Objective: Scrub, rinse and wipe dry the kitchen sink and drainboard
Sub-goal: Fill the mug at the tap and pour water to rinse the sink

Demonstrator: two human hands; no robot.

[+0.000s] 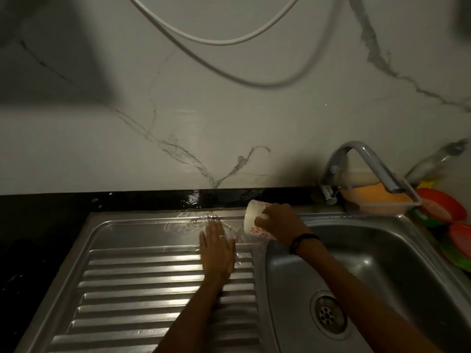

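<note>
Tipping a single white cup [255, 220] with red flower prints onto its side, the right hand [279, 224] gripped it with fingers and thumb curled round its body, the mouth turned toward the wall above the rear edge of the drainboard [142, 273]. Water [204, 220] lay spread in a thin sheet on the steel just left of the cup. The left hand [217, 247] lay flat on the drainboard, fingers straight and close together, fingertips in the wet patch and palm over the first ridges; one ring showed on a finger. One dark band [303, 243] circled the right wrist. The one sink [382, 263] basin sat to the right of the drainboard, with one round drain strainer [328, 314] at its bottom. One bent metal tap [367, 166] rose behind the basin, its spout reaching right. Behind the tap stood one clear container [382, 200] holding something orange. At the far right edge several red and green plastic plates [443, 207] were stacked; their count could not be told. Two white cables [229, 42] hung looped on the marble wall [102, 136]
</note>
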